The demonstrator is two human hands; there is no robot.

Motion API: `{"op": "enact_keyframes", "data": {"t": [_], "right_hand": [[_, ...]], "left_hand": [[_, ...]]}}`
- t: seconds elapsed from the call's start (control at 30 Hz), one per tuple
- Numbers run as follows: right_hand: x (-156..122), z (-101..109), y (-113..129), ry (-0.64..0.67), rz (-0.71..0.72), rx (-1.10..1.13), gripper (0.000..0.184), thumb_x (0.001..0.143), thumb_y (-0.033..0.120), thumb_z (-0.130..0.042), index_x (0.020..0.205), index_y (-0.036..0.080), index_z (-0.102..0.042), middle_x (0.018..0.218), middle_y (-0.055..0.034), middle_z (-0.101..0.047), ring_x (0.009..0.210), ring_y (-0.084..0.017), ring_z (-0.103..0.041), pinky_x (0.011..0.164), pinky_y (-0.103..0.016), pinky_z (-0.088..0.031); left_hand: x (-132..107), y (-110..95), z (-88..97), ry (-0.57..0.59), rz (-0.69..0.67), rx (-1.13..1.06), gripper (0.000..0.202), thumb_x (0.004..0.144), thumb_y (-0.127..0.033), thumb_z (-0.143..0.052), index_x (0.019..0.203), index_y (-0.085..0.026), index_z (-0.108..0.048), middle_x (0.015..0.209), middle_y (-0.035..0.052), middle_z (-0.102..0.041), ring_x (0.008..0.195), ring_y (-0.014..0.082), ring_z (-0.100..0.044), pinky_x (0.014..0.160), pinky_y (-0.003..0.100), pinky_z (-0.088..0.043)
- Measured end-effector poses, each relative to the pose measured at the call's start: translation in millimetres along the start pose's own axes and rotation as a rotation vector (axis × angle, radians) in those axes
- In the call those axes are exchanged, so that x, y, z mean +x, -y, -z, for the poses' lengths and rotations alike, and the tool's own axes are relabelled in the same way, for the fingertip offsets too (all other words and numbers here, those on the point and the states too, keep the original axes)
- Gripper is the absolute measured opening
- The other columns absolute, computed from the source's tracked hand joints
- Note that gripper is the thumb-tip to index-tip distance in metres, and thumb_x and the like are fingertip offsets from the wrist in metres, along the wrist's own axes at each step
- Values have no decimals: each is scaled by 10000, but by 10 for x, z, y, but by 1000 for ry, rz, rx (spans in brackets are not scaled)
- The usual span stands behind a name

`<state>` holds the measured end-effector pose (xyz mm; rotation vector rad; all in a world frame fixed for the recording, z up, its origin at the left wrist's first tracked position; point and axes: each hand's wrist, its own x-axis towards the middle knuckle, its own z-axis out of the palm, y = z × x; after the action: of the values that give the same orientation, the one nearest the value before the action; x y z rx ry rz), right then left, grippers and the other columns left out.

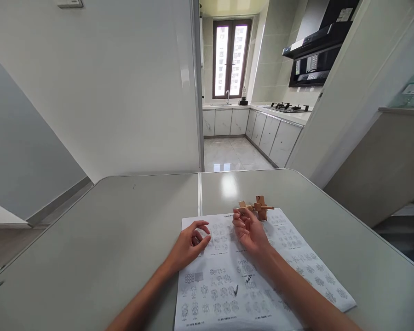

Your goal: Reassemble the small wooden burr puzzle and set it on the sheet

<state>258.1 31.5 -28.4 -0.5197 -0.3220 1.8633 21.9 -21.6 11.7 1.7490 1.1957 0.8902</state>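
Note:
A small wooden interlocking puzzle [260,207] stands at the far edge of a printed sheet of diagrams [251,271] on the grey table [100,248]. My right hand [249,228] is raised palm up just in front of the puzzle, with its fingertips pinched on one wooden piece [243,208] beside it. My left hand [190,241] rests on the sheet's left part, fingers loosely curled, and nothing shows in it.
The table has a seam [199,195] down its middle and rounded far corners. Beyond it a white wall [124,92] stands at the left, and a kitchen doorway [234,138] opens ahead with cabinets, a stove and a window. A low partition [382,156] is at right.

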Motion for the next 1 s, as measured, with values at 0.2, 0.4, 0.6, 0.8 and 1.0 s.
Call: {"op": "enact_keyframes", "data": {"t": [0.2, 0.4, 0.6, 0.8, 1.0], "right_hand": [[-122, -183, -149, 58, -80, -176, 249, 855, 404, -794, 938, 194, -690, 728, 26, -602, 476, -56, -425, 339, -134, -366], [-206, -285, -230, 189, -111, -369, 307, 866, 451, -781, 952, 167, -702, 729, 18, -612, 507, -54, -462, 390, -150, -356], [-221, -290, -230, 177, -132, -456, 349, 820, 479, -824, 943, 178, -698, 767, 6, -629, 543, -70, -498, 439, -187, -373], [-264, -335, -207, 185, -140, -519, 350, 814, 482, -835, 902, 178, -685, 789, 1, -614, 559, -74, -487, 464, -204, -380], [-240, -320, -223, 208, -131, -542, 366, 792, 487, -852, 875, 176, -678, 791, 1, -613, 569, -76, -477, 477, -213, -386]], "left_hand": [[4, 7, 4, 13, 6, 33, 352, 948, -475, -619, 1196, -226, -611, 1063, 46, -704, 625, 101, -615, 551, 224, -480], [13, 64, 5, 12, 17, 117, 311, 963, -478, -600, 1107, -210, -662, 834, 8, -707, 612, 124, -631, 573, 236, -473], [27, 82, 2, 20, 17, 148, 312, 968, -478, -593, 1073, -201, -690, 708, -8, -669, 616, 145, -618, 593, 251, -468], [23, 46, 8, 19, 20, 168, 302, 975, -467, -581, 1048, -200, -701, 710, -4, -676, 641, 147, -612, 604, 247, -454], [24, 42, -1, 22, 2, 177, 281, 980, -450, -577, 1026, -204, -706, 726, -4, -679, 655, 146, -604, 604, 243, -435]]}}
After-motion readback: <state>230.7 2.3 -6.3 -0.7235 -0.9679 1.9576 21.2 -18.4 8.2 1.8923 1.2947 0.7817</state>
